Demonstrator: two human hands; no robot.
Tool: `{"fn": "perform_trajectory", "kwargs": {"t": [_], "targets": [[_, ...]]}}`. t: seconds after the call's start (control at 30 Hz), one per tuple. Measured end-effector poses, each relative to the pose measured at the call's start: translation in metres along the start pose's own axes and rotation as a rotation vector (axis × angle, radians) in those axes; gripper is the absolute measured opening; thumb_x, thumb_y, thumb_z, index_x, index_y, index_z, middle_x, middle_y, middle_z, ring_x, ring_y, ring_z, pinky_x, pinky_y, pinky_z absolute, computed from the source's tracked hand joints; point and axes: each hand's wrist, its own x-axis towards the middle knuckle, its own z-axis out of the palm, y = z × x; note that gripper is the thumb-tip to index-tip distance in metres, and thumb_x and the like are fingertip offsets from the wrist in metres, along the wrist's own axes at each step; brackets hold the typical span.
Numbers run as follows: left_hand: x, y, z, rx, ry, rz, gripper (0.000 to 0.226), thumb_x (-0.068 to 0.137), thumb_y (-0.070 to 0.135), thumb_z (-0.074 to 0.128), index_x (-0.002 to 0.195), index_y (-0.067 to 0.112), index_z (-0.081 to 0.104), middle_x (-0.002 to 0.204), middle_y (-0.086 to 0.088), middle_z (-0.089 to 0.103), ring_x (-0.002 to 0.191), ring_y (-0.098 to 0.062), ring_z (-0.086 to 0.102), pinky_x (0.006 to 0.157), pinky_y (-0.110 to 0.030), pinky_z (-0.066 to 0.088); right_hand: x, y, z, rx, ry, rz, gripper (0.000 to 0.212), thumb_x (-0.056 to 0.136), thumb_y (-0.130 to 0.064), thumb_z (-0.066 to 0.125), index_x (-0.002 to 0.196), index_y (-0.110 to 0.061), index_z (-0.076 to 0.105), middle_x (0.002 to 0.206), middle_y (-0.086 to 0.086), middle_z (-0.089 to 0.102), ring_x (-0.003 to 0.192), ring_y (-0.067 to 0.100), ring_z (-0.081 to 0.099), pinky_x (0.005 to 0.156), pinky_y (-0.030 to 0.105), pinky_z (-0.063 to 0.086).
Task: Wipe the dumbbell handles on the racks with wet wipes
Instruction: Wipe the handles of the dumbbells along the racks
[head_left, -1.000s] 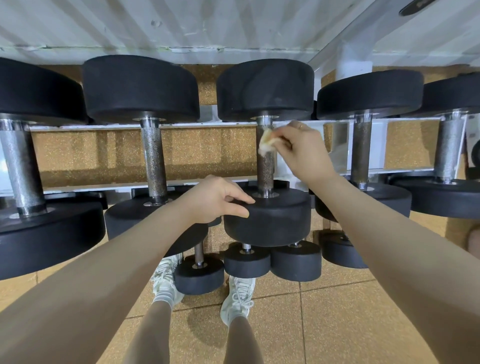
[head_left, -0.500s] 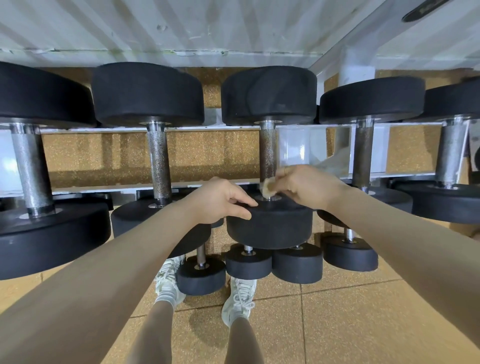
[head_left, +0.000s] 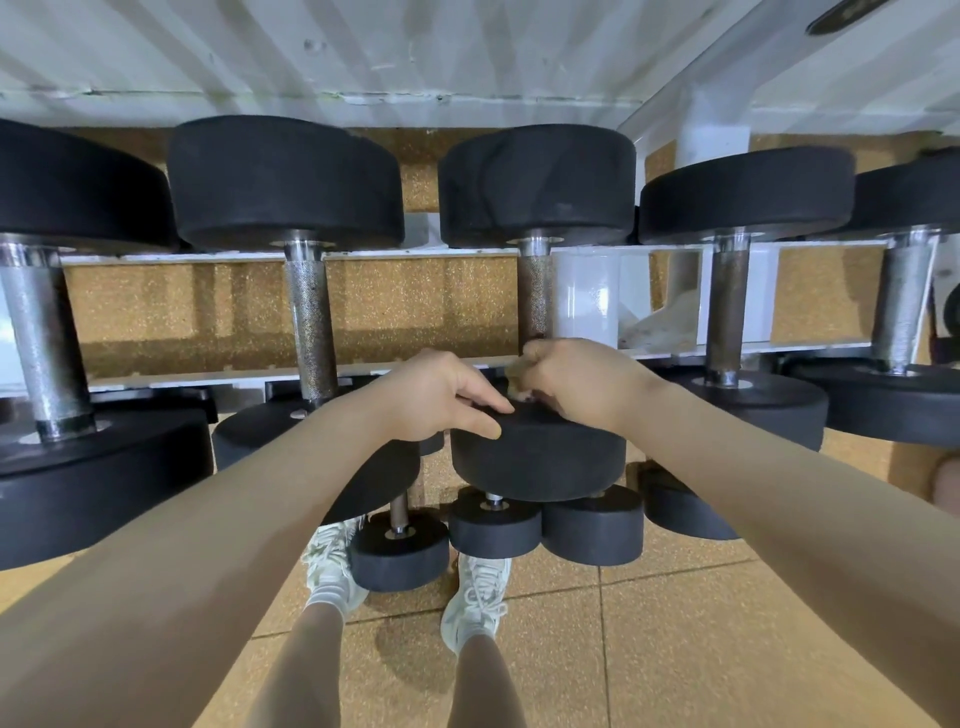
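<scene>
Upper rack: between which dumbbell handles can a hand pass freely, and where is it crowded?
Free: the wide gap between the second handle and the handle being wiped, above the left hand. Crowded: that handle's lower end, where the right hand holds the wipe, and right of it, where the white rack post stands close.

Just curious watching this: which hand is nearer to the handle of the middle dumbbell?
Right. The right hand presses a wet wipe against the handle; the left hand rests on the near weight head.
</scene>
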Motion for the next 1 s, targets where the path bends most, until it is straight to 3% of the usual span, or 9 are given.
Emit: {"fn": "perform_trajectory", "kwargs": {"t": [0.07, 0.13, 0.23, 0.37, 0.57, 0.7, 0.83, 0.93, 1.0], "targets": [[-0.002, 0.000, 0.001, -0.006, 0.003, 0.005, 0.032, 0.078, 0.018, 0.072, 0.110, 0.021, 0.068, 0.110, 0.010, 0.063, 0.101, -0.002, 0.057, 0.091, -0.008, 0.042, 0.001, 0.000, -0.007, -0.025, -0.038, 0.028, 0.028, 0.094, -0.012, 0.045, 0.117, -0.013, 0.061, 0.112, 0.005, 0.050, 0.103, 0.024, 0.053, 0.078, 0.030, 0.044], [-0.003, -0.001, 0.002, -0.014, 0.016, 0.006, 0.032, 0.078, 0.018, 0.072, 0.109, 0.021, 0.068, 0.110, 0.008, 0.064, 0.102, -0.006, 0.058, 0.093, -0.013, 0.043, 0.010, -0.001, -0.015, -0.131, 0.151, 0.053, 0.023, 0.091, -0.012, 0.051, 0.110, -0.007, 0.063, 0.108, 0.007, 0.054, 0.099, 0.027, 0.053, 0.074, 0.031, 0.045], [-0.004, -0.002, 0.003, -0.016, 0.043, 0.012, 0.031, 0.078, 0.019, 0.071, 0.108, 0.022, 0.069, 0.110, 0.008, 0.064, 0.100, -0.007, 0.059, 0.090, -0.010, 0.042, 0.024, 0.008, -0.029, -0.105, 0.490, 0.178, 0.014, 0.074, -0.007, 0.068, 0.087, -0.002, 0.065, 0.074, 0.000, 0.055, 0.066, 0.025, 0.053, 0.056, 0.029, 0.041], [-0.006, 0.000, 0.002, -0.007, 0.024, 0.007, 0.031, 0.079, 0.020, 0.070, 0.110, 0.023, 0.068, 0.110, 0.011, 0.062, 0.102, -0.003, 0.056, 0.092, -0.010, 0.039, 0.035, 0.016, -0.029, -0.384, 0.438, 0.305, 0.037, 0.041, -0.011, 0.083, 0.076, -0.016, 0.071, 0.068, 0.001, 0.065, 0.040, 0.021, 0.053, 0.041, 0.018, 0.036], [-0.005, 0.001, 0.003, -0.019, 0.031, -0.005, 0.031, 0.078, 0.019, 0.071, 0.110, 0.021, 0.068, 0.112, 0.007, 0.064, 0.104, -0.015, 0.059, 0.097, -0.026, 0.042, 0.010, 0.005, -0.009, -0.100, 0.054, 0.128, 0.036, 0.092, -0.010, 0.045, 0.125, -0.021, 0.054, 0.125, 0.004, 0.055, 0.104, 0.027, 0.058, 0.080, 0.034, 0.050], [-0.004, 0.002, 0.003, -0.029, 0.012, -0.017, 0.033, 0.079, 0.018, 0.071, 0.112, 0.018, 0.067, 0.112, 0.008, 0.063, 0.106, -0.014, 0.059, 0.098, -0.024, 0.041, 0.000, 0.001, -0.008, -0.029, -0.025, 0.089, 0.031, 0.097, -0.021, 0.040, 0.121, -0.025, 0.058, 0.123, 0.002, 0.056, 0.108, 0.025, 0.056, 0.083, 0.039, 0.050], [-0.004, 0.001, 0.001, -0.006, 0.015, -0.018, 0.031, 0.079, 0.021, 0.071, 0.110, 0.023, 0.068, 0.109, 0.014, 0.061, 0.100, -0.005, 0.058, 0.089, -0.009, 0.040, 0.013, 0.012, -0.039, -0.082, 0.390, 0.355, 0.018, 0.095, -0.013, 0.044, 0.110, -0.012, 0.053, 0.105, 0.006, 0.058, 0.084, 0.032, 0.055, 0.063, 0.032, 0.038], [-0.003, 0.002, 0.001, 0.038, 0.007, -0.013, 0.032, 0.079, 0.024, 0.070, 0.111, 0.026, 0.067, 0.115, 0.012, 0.062, 0.104, -0.004, 0.056, 0.094, -0.014, 0.039, 0.032, 0.007, -0.046, -0.144, 0.288, 0.435, 0.027, 0.087, 0.000, 0.045, 0.111, -0.008, 0.054, 0.088, 0.010, 0.056, 0.077, 0.034, 0.051, 0.063, 0.032, 0.034], [-0.004, 0.003, 0.001, 0.045, 0.010, -0.013, 0.032, 0.079, 0.024, 0.070, 0.111, 0.026, 0.067, 0.116, 0.010, 0.063, 0.104, -0.007, 0.058, 0.095, -0.019, 0.040, 0.033, 0.002, -0.038, -0.133, 0.209, 0.397, 0.041, 0.086, 0.005, 0.043, 0.123, -0.010, 0.052, 0.109, 0.011, 0.059, 0.094, 0.035, 0.059, 0.067, 0.034, 0.037]]}}
